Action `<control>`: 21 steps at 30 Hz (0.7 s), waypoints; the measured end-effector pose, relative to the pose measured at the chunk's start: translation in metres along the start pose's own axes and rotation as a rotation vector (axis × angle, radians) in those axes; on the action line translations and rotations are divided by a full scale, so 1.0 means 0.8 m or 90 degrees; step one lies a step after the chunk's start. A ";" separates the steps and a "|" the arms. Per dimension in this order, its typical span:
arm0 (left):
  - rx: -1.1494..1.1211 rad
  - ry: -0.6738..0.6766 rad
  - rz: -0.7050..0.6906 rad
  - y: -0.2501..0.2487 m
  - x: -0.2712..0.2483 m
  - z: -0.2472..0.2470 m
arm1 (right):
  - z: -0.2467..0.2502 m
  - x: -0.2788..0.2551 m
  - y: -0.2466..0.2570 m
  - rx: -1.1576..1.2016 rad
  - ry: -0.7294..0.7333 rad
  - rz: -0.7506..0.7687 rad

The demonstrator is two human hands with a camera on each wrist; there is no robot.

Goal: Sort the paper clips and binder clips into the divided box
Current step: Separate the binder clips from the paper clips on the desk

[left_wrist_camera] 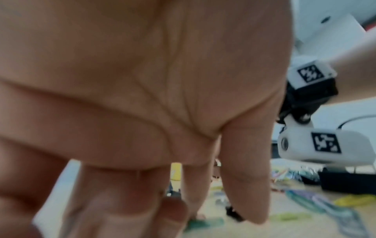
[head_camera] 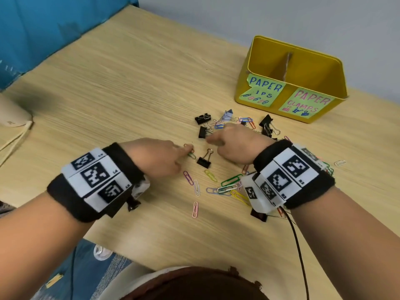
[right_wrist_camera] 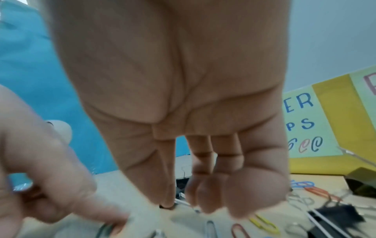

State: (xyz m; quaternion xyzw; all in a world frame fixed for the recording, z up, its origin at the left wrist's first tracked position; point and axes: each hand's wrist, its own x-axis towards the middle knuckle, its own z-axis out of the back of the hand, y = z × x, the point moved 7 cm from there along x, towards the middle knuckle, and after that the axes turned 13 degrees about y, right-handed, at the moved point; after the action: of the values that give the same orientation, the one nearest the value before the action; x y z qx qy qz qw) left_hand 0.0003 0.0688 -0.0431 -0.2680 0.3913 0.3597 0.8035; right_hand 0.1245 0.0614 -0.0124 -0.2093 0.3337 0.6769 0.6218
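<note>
Mostly unsorted: paper clips (head_camera: 225,187) and binder clips (head_camera: 203,119) lie scattered on the counter (head_camera: 121,87), none visibly in the yellow divided box (head_camera: 290,83), which stands far right, well apart from both hands. Box interior floor is hidden, so contents can't be confirmed.

Left hand (head_camera: 155,158) lies palm down, index extended, fingertip touching a green paper clip (head_camera: 191,155) directly ahead of it; a brown clip (head_camera: 187,146) sits just beyond. Green clip's long axis runs diagonally, near-left to far-right, roughly in line with the pointing finger. Left fingers are loose and straight, gripping nothing; the wrist view is too blurred to add more.

Right hand (head_camera: 234,144) hovers over the far pile, fingers curled downward, thumb pointing left toward a black binder clip (head_camera: 202,132). Whether it pinches anything can't be told.

Another binder clip (head_camera: 204,160) sits between the hands, wire handles pointing away from the person, body nearer. Left hand is nearer the green clip; probably a slide-or-pinch pickup next.
</note>
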 end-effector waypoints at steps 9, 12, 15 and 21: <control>-0.063 0.000 -0.095 -0.015 -0.012 0.015 | -0.020 0.005 0.017 0.075 0.079 0.066; -0.090 -0.128 -0.101 -0.022 -0.007 0.043 | 0.003 0.010 -0.003 0.113 -0.044 0.021; -0.123 -0.246 -0.075 -0.022 0.006 0.066 | 0.015 0.010 -0.025 0.117 -0.081 -0.043; -0.015 -0.245 -0.012 -0.020 0.041 0.095 | 0.012 0.016 -0.032 0.059 -0.037 -0.061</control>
State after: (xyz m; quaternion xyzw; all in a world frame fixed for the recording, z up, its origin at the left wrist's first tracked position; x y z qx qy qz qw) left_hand 0.0606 0.1252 -0.0260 -0.2077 0.2236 0.4012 0.8637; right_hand 0.1491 0.0770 -0.0194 -0.1766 0.3361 0.6361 0.6717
